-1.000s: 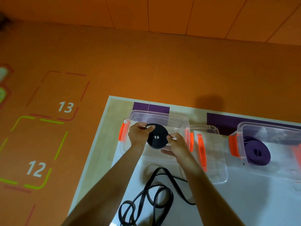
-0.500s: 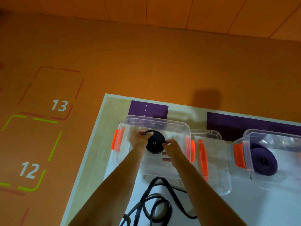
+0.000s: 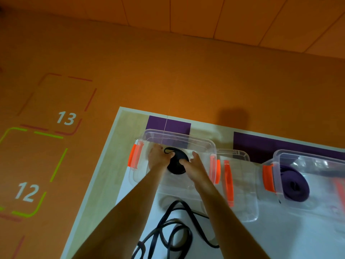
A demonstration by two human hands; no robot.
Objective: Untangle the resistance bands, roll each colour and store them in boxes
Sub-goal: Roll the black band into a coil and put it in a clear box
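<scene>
Left hand (image 3: 158, 160) and right hand (image 3: 195, 168), fingers curled, grip black roll (image 3: 177, 166) (inside clear box (image 3: 179, 135)).

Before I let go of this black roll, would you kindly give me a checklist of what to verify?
1. Is the black roll inside the left box? ok, it sits within the walls.
2. Does it rest on the box floor? cannot tell.
3. Is it wound tight? not ok, a loop of its end sticks out by the left hand.
4. Are both hands on it? ok, the right hand holds the other side.
5. Is the purple roll stored in the right box? ok.
6. Is the loose black band rolled? not ok, it lies tangled.
</scene>
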